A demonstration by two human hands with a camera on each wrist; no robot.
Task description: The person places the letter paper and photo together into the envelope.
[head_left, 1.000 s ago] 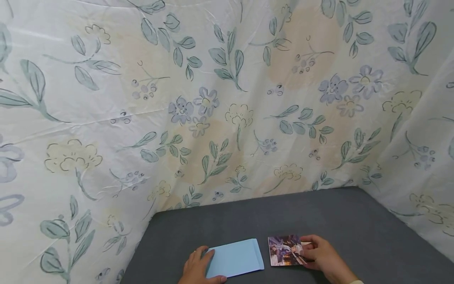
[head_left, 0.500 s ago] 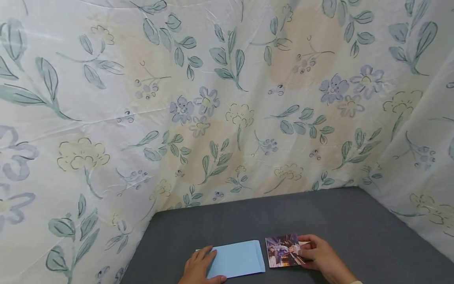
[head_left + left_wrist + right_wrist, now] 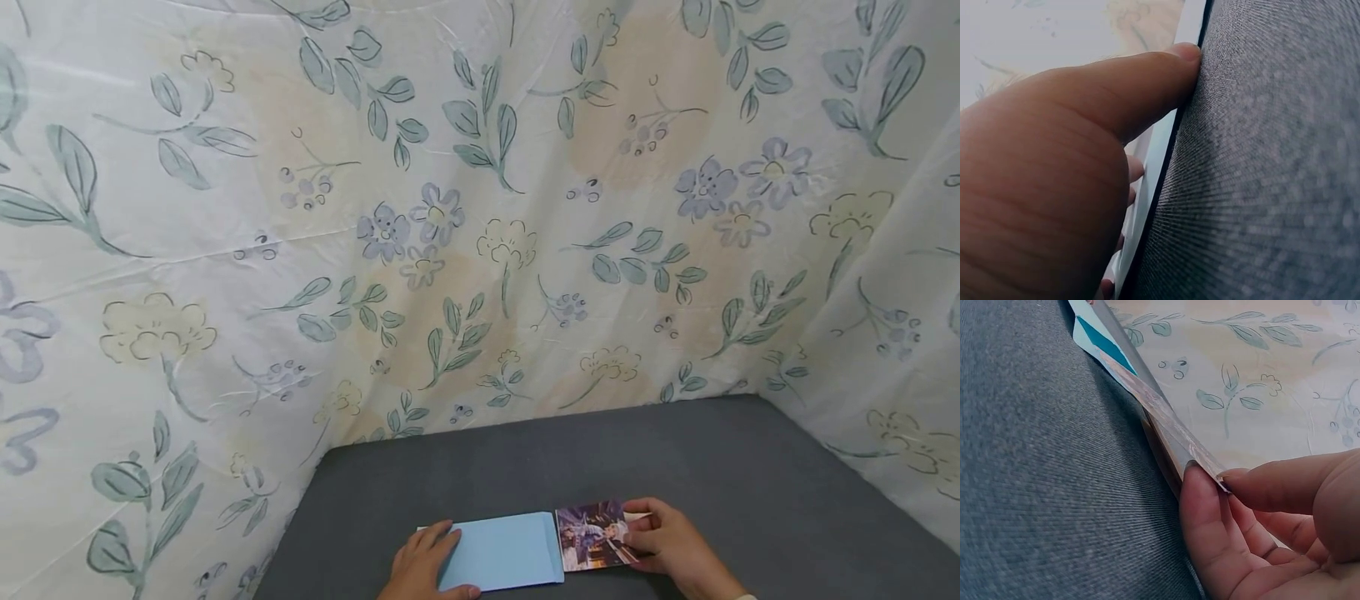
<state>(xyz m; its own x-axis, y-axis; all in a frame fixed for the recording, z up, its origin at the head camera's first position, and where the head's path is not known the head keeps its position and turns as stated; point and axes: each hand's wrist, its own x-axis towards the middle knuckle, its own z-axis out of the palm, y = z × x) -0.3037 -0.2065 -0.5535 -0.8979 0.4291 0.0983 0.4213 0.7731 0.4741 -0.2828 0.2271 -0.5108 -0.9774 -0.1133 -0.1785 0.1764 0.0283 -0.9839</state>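
Observation:
A light blue envelope (image 3: 506, 552) lies flat with its flap end to the right. My left hand (image 3: 422, 560) rests on its left part, fingers spread over the top and thumb along the near edge; in the left wrist view the thumb (image 3: 1141, 78) lies at that edge. Between thumb and fingers, my right hand (image 3: 675, 542) pinches the right edge of a glossy picture card (image 3: 588, 535) with a purple print. The right wrist view shows the card tilted, its far end at the envelope's darker teal mouth (image 3: 1107, 345).
Everything lies near the front of a dark grey cloth-covered table (image 3: 540, 462). A floral curtain (image 3: 480, 250) hangs behind it and along both sides. A white corner shows under the envelope's left end.
My right hand has brought the picture card left and slightly nearer, up to the envelope's right end. The envelope has shifted slightly right and nearer; my left hand stays on it.

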